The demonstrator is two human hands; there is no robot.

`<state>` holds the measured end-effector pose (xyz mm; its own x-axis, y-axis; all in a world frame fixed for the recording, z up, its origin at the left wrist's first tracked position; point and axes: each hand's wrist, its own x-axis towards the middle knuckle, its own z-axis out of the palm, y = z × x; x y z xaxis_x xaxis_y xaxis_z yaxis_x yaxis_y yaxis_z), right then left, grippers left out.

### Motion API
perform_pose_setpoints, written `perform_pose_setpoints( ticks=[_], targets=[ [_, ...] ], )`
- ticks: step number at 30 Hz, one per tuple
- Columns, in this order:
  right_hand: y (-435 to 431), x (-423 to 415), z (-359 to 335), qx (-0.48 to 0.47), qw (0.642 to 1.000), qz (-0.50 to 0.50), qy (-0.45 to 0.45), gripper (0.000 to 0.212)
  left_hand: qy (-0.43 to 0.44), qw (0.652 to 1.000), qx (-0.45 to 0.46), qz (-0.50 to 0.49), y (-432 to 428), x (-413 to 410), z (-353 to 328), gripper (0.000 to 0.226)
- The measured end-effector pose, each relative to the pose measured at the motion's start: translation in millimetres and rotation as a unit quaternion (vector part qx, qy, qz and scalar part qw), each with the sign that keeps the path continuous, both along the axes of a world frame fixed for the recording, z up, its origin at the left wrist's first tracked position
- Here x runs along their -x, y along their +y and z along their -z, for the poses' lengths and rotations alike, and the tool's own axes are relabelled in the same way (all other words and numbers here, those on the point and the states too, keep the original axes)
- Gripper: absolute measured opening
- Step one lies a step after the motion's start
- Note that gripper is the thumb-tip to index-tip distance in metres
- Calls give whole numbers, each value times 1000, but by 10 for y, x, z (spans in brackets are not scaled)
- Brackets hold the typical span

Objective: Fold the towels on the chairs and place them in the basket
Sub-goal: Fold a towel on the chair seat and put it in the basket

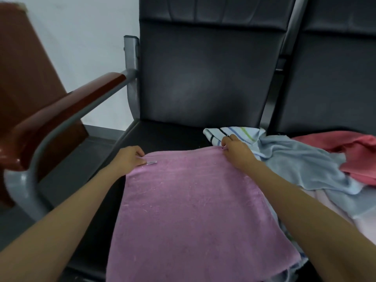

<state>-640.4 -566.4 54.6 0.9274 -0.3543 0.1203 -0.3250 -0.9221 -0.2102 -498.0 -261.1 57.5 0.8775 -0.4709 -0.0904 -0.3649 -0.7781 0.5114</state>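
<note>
A pink towel [189, 210] lies spread flat over the seat of a black chair [203, 82], its near edge hanging over the front. My left hand [130, 156] pinches the towel's far left corner, beside a small white tag. My right hand [236, 150] pinches the far right corner. To the right lie a striped white towel [240, 133], a light blue towel [305, 165] and a red towel [350, 155], all crumpled. No basket is in view.
A wooden armrest [67, 106] on a grey metal frame stands to the left of the seat. A second black chair [335, 78] adjoins on the right, with the towel pile across its seat. A brown wooden piece [22, 78] stands at the far left by the white wall.
</note>
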Motion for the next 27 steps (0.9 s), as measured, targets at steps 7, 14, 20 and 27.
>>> perform_pose_setpoints(
  ticks=[7, 14, 20, 27],
  targets=[
    [134, 435, -375, 39, 999, 18, -12, 22, -44, 993, -49, 97, 327, 370, -369, 24],
    [439, 1290, -1128, 49, 996, 50, -62, 23, -151, 984, 55, 82, 624, 1079, -1008, 22],
    [892, 2234, -2085, 69, 983, 76, -150, 22, -214, 964, 159, 23, 905, 1863, -1799, 19],
    [1451, 3138, -3099, 21, 909, 62, -412, 16, -191, 870, 451, -51, 1081, 2771, -2801, 20]
  ],
)
